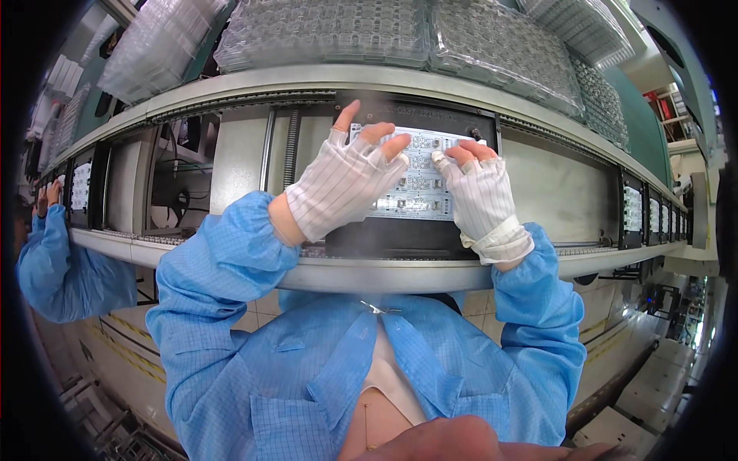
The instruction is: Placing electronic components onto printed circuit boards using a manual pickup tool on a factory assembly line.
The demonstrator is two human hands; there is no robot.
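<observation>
A white circuit board panel [411, 205] with rows of small components lies in a black carrier tray [430, 240] on the conveyor in front of me. My left hand [350, 180], in a striped fingerless glove, reaches over the panel's left part. Its fingers are spread, with the fingertips at the upper rows. My right hand [480, 188], gloved likewise, is over the panel's upper right corner. Its bare fingers are bent close together there, beside a white-covered fingertip. Whatever lies between them, if anything, is hidden. My hands cover parts of the panel.
Stacked clear plastic trays [323, 34] stand along the shelf beyond the conveyor. Its front rail [369, 275] runs between me and the carrier. More carriers with panels [632, 209] sit at the right. Another person's blue sleeve [50, 238] is at the far left, beside another panel.
</observation>
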